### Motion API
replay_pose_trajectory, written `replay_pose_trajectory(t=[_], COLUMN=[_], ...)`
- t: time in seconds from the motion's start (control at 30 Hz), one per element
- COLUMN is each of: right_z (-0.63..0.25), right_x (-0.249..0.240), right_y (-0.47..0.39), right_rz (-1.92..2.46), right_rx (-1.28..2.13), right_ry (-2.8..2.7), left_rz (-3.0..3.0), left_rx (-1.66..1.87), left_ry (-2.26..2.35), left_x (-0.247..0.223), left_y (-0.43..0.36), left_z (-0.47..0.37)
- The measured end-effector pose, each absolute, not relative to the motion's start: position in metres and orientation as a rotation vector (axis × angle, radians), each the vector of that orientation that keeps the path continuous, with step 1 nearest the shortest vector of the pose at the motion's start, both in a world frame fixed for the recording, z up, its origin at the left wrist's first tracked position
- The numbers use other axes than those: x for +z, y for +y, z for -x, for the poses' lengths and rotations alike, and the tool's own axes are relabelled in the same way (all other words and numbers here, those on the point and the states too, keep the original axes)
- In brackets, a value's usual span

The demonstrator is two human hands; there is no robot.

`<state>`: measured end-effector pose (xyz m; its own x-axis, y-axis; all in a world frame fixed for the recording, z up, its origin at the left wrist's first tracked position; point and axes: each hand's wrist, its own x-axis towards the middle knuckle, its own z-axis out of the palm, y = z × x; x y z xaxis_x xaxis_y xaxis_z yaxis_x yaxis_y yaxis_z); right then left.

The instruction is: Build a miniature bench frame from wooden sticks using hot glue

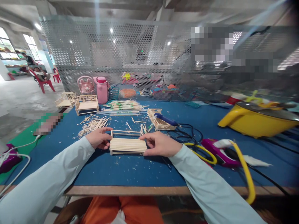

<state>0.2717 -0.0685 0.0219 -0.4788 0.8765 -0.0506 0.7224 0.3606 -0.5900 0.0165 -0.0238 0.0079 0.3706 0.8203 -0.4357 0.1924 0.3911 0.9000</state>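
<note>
The slatted stick piece (128,145) lay directly between the two hands, low and lengthwise across the blue surface (102,174), near its front edge. The left hand (100,137) grasped its left end, with the fingers bent around the corner and the index finger reaching to the upright of the rear rail. The right hand (162,143) gripped the right end between thumb and fingers, the thumb at the front corner and the index finger farther back, by the rail. The slats ran from one hand to the other, side by side, and the open rear rail rose behind them, on the side away from the person.

Just beyond the left hand lay a heap of loose sticks (94,126), and behind that a bundle of green-marked sticks (126,105). Beyond the right hand, a blue-handled tool (166,119) rested across another stick frame (153,114). A small stick bed (87,106) stood farther off to the left, near a pink bottle (102,90). To the right were a purple power strip (220,152) and a yellow pan (247,123), both well apart from the piece
</note>
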Motion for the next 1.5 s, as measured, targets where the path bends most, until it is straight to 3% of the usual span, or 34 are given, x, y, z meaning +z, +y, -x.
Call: replay_pose_trajectory(t=[0.17,0.33,0.47,0.73,1.2,1.5], right_z=[-0.271,-0.270,-0.271,-0.271,-0.277,-0.277], right_x=[0.023,0.022,0.021,0.020,0.022,0.019], right_y=[-0.069,-0.069,-0.069,-0.069,-0.068,-0.064], right_rz=[1.434,1.431,1.400,1.415,1.396,1.527], right_rx=[0.858,0.858,0.854,0.810,1.060,0.958], right_ry=[-2.316,-2.299,-2.315,-2.332,-2.210,-2.075], left_rz=[-1.383,-2.343,-2.930,-2.914,-2.908,-2.920], left_rx=[0.594,1.104,0.879,0.533,0.560,0.581], left_ry=[1.294,1.429,1.300,1.534,1.522,1.525], left_x=[0.006,0.004,-0.005,-0.025,-0.019,-0.021], left_y=[-0.022,-0.046,-0.078,-0.082,-0.083,-0.084], left_z=[-0.014,-0.028,-0.061,-0.086,-0.086,-0.085])
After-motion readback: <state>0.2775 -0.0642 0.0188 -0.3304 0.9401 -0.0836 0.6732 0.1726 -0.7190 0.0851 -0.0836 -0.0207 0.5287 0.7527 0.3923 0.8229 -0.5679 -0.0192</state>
